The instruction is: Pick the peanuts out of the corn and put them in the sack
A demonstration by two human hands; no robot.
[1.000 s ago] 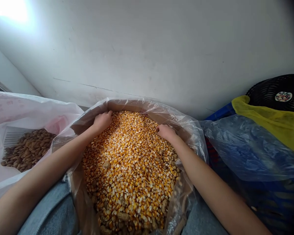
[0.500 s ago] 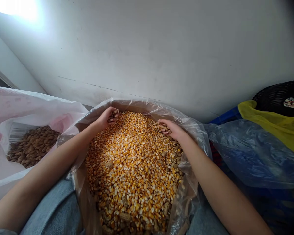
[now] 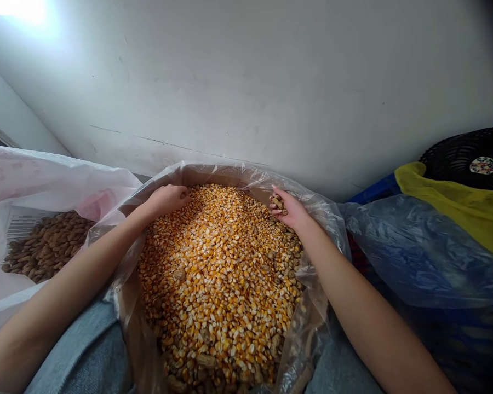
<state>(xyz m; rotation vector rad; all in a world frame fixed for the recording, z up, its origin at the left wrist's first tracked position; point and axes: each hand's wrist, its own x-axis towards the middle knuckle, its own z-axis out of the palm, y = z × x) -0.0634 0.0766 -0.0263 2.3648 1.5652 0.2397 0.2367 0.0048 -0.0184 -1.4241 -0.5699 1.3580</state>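
Observation:
A heap of yellow corn kernels point(image 3: 222, 262) fills a box lined with a clear plastic bag point(image 3: 332, 219) between my knees. Unshelled peanuts point(image 3: 207, 360) are mixed in, mostly along the near and right edges. At the far left of the heap, my left hand point(image 3: 167, 200) is closed, back of the hand up, with part of a peanut showing at its fingers. My right hand point(image 3: 290, 209), at the far right edge, is palm up with its fingers curled round several peanuts point(image 3: 277, 204), just above the heap.
On the left stands a white woven sack point(image 3: 66, 172) with peanuts point(image 3: 49, 243) in it. To the right lie a clear plastic bag point(image 3: 427, 246), a yellow mesh bag point(image 3: 456, 202), a blue crate point(image 3: 373, 190) and a black round fan-like grille point(image 3: 456, 156). A white wall point(image 3: 250, 82) rises behind.
My left hand has turned over from showing its peanuts to palm down. My right hand has lifted slightly and turned its palm up, still holding peanuts. The view has shifted a little.

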